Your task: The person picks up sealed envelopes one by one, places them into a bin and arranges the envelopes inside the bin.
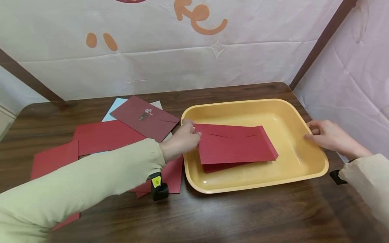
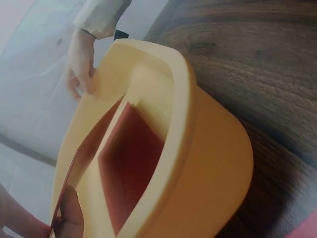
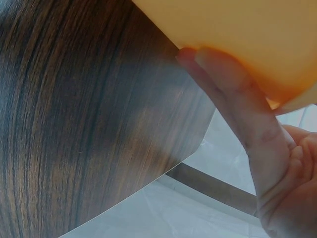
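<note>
A red envelope [image 1: 234,143] is pinched at its left end by my left hand [image 1: 182,138], above the left part of a yellow plastic tub [image 1: 291,148]. Seen nearly edge-on in the left wrist view, that envelope is clear of more red envelopes [image 2: 131,163] lying on the tub's floor. My right hand [image 1: 332,138] grips the tub's right rim, thumb over the edge. The right wrist view shows its fingers [image 3: 233,94] against the tub's outer wall.
Left of the tub, several red envelopes [image 1: 106,136] lie spread on the dark wooden table [image 1: 243,216]. A maroon envelope [image 1: 146,118] with a printed design rests over a light blue one [image 1: 113,108]. A printed cloth [image 1: 164,67] hangs behind the table.
</note>
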